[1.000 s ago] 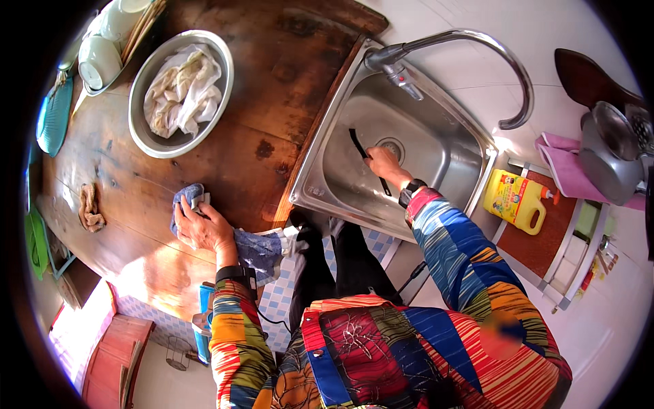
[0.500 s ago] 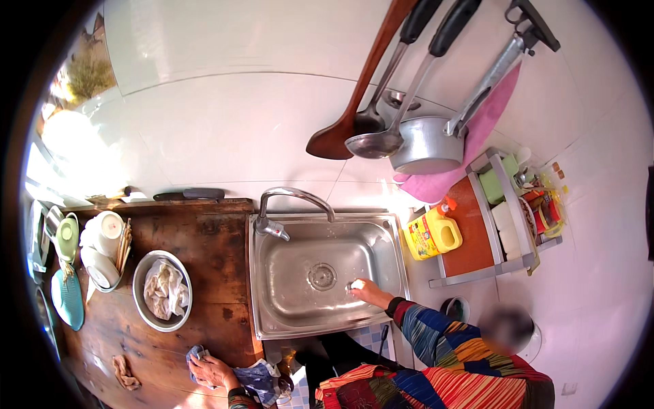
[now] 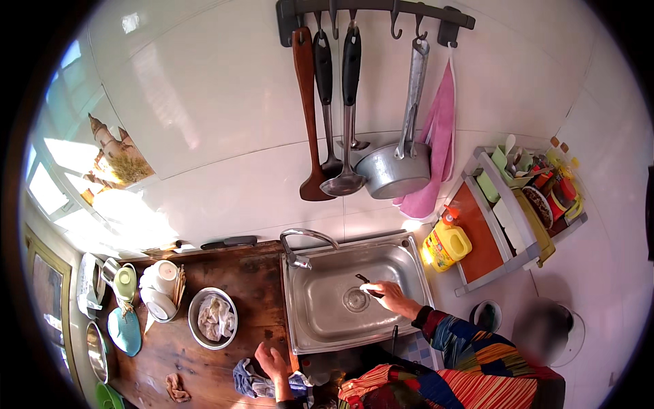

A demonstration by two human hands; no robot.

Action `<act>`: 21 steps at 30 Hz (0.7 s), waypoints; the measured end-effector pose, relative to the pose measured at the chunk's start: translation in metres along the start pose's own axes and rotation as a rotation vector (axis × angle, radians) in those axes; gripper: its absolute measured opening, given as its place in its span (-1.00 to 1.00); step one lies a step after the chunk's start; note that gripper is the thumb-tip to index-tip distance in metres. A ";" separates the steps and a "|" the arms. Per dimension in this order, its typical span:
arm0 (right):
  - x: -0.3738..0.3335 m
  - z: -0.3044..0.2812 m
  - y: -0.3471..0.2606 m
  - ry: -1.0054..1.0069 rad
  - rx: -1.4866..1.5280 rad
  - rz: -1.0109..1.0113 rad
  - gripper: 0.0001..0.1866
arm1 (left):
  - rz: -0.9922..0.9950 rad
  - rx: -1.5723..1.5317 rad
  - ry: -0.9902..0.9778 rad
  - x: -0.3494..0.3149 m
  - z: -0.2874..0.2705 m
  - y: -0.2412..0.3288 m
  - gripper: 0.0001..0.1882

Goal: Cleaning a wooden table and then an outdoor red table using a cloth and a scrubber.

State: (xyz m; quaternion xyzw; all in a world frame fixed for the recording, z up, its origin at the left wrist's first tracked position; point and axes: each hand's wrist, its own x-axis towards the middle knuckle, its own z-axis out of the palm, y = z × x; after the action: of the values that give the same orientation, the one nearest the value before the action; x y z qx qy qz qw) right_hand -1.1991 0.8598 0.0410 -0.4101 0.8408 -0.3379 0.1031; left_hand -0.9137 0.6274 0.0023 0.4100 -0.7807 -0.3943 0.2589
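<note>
Shifted by the blue cloth (image 3: 249,382), your left hand (image 3: 274,361) is uncurled while your right hand (image 3: 391,298) grips a dark strip (image 3: 362,278) over the sink (image 3: 320,315), a holding step likely needing steadiness next

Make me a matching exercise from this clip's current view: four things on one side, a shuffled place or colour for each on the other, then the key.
1. dark item
2. blue cloth
3. pot
4. bottle

A. hanging from the rail
B. yellow
C. in the right hand
D. beside the left hand

Pairs: 1-C, 2-D, 3-A, 4-B
</note>
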 end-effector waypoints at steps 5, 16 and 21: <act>0.000 -0.001 -0.008 -0.219 0.564 0.256 -0.80 | 0.123 -0.320 -0.393 -0.002 0.064 0.085 -0.79; -0.047 0.032 0.055 -0.198 -0.074 0.281 -0.92 | 0.355 -0.338 -0.419 0.029 0.065 0.218 -0.82; -0.037 -0.041 -0.033 0.400 0.339 -0.169 -0.91 | 0.292 -0.332 -0.427 0.027 0.068 0.217 -0.80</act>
State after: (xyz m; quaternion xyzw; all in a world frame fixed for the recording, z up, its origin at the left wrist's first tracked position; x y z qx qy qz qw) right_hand -1.1741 0.8934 0.0896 -0.3809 0.7388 -0.5553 -0.0264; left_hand -1.0724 0.7092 0.1465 0.1532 -0.7930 -0.5524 0.2062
